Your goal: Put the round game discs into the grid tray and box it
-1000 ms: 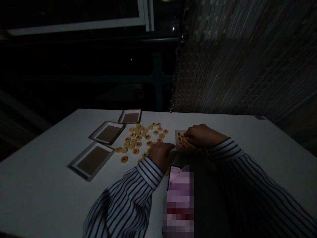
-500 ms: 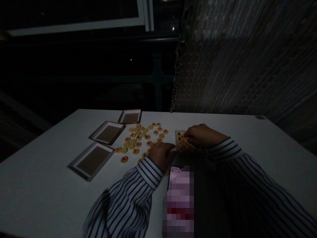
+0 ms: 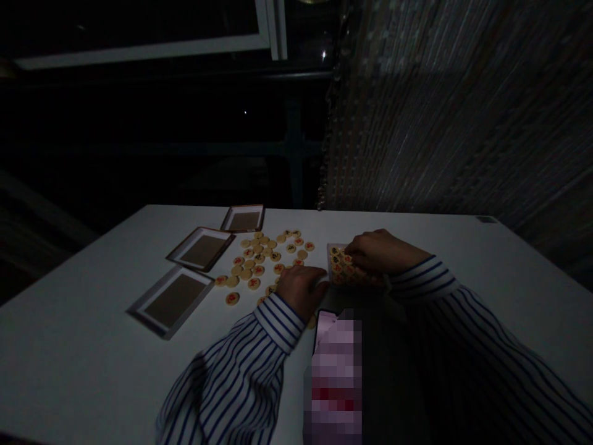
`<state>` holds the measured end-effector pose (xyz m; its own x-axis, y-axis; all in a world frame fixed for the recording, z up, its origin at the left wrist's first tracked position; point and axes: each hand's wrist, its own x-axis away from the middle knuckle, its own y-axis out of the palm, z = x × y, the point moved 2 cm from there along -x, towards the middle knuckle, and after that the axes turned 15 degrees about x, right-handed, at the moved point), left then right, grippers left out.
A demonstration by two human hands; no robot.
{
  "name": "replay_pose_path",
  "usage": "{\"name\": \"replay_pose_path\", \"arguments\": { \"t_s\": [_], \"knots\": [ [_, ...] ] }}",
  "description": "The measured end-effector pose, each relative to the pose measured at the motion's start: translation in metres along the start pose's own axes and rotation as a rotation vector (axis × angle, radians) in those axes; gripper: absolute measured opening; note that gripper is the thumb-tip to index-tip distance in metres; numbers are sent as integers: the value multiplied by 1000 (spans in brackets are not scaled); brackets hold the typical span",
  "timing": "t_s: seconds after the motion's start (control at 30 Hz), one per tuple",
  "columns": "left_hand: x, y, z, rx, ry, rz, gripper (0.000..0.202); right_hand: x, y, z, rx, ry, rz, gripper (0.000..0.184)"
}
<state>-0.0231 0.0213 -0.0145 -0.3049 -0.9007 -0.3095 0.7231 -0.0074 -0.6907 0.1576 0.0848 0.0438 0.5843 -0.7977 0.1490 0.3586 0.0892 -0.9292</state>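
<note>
Several round pale game discs with red or black marks lie scattered on a white table. A small tray filled with more discs sits right of them. My right hand rests over the tray, fingers curled down onto the discs inside; what the fingertips hold is hidden. My left hand lies knuckles-up against the tray's left edge, fingers bent and touching it. Both arms wear striped sleeves.
Three shallow box lids or trays with brown insides lie at the left. A phone with a lit screen lies near me. A beaded curtain hangs behind the table. The room is dark.
Almost nothing differs: my right hand has shifted very slightly over the tray, and the left hand stays against the tray's edge.
</note>
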Motion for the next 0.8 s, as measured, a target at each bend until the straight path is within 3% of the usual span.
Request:
{"name": "replay_pose_path", "arguments": {
  "t_s": [0.2,0.4,0.57,0.8],
  "knots": [
    [0,-2,0,5,10,51,23,3,-6,6,-1,45,49,31],
    [0,-7,-5,8,18,119,22,12,-24,11,40,103,243,37],
    [-3,-13,-9,110,-7,199,21,20,-39,8,31,120,330,36],
    [-24,-43,1,164,-56,324,25,27,-49,6,36,136,431,34]
  ]
}}
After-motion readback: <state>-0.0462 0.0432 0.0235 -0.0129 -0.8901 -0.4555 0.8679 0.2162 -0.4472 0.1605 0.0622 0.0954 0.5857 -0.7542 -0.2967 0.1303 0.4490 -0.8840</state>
